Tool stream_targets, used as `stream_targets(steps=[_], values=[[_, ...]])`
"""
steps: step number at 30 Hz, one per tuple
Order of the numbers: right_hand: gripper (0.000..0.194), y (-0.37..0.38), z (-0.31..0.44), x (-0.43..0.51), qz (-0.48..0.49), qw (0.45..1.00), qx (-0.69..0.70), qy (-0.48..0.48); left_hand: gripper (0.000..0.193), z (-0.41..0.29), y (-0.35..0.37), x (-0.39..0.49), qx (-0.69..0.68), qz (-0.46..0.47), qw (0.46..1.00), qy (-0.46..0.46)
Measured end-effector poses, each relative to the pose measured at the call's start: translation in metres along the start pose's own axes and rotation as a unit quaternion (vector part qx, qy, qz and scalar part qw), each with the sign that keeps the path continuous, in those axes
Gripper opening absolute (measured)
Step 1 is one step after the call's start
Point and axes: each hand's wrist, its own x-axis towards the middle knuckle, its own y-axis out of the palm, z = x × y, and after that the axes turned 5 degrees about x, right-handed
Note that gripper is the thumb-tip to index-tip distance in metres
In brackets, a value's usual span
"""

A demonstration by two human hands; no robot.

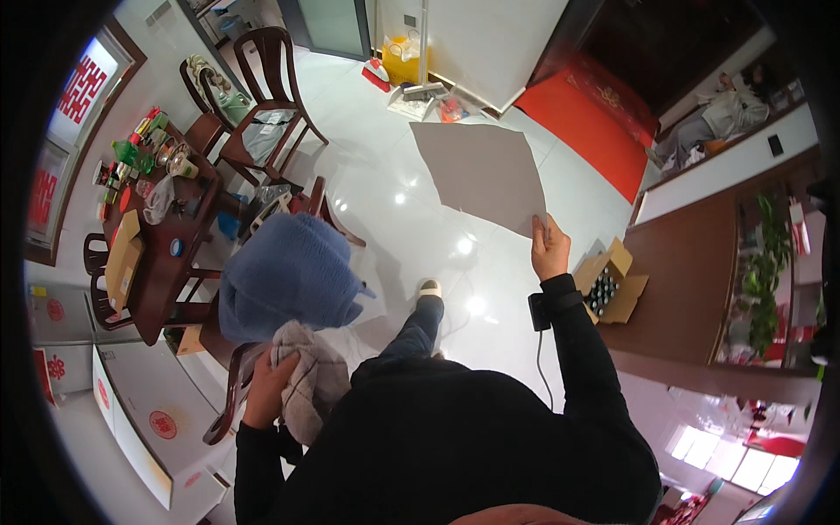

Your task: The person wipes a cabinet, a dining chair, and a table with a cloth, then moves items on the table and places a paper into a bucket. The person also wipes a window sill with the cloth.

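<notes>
My left hand (268,387), at the lower left, grips a bunched grey-beige cloth (314,380) with dark lines on it. Just beyond that cloth, a blue fleecy fabric (285,272) lies heaped over a chair, whose seat it largely hides. My right hand (550,251) is stretched forward on the right, its thumb and fingers pinching one corner of a thin grey-brown sheet (482,174). The sheet hangs out over the tiled floor, slightly curved; its material cannot be told for sure.
A dark wooden table (164,275) with bottles, cups and a cardboard box (125,262) stands left, among wooden chairs (266,118). An open carton of bottles (607,285) sits right. Ahead are a broom (376,73), dustpan (410,102) and red mat (584,125). A person (732,108) reclines far right.
</notes>
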Motion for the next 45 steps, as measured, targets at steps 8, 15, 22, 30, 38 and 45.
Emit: stream_targets(steps=[8, 15, 22, 30, 38, 45], values=[[0.017, -0.008, -0.052, 0.152, 0.027, 0.998, -0.041, -0.031, 0.033, -0.096, 0.080, 0.169, -0.189, 0.020, 0.979, 0.066], [0.017, 0.012, -0.116, 0.299, -0.018, 0.995, -0.060, -0.082, 0.030, -0.167, 0.115, 0.276, -0.206, -0.053, 0.974, 0.072], [0.018, 0.077, -0.178, 0.473, 0.080, 0.989, -0.044, -0.113, 0.045, -0.182, 0.099, 0.367, 0.373, -0.194, 0.854, 0.308], [0.026, 0.188, -0.154, 0.621, 0.181, 0.980, -0.024, -0.077, 0.046, -0.216, 0.072, 0.508, -0.078, -0.203, 0.966, 0.136], [0.024, 0.280, -0.132, 0.715, 0.152, 0.986, -0.010, -0.073, 0.044, -0.350, 0.032, 0.645, -0.252, -0.152, 0.946, 0.139], [0.025, 0.358, -0.140, 0.795, 0.189, 0.978, -0.033, -0.081, 0.050, -0.416, 0.000, 0.747, -0.101, -0.191, 0.975, 0.060]])
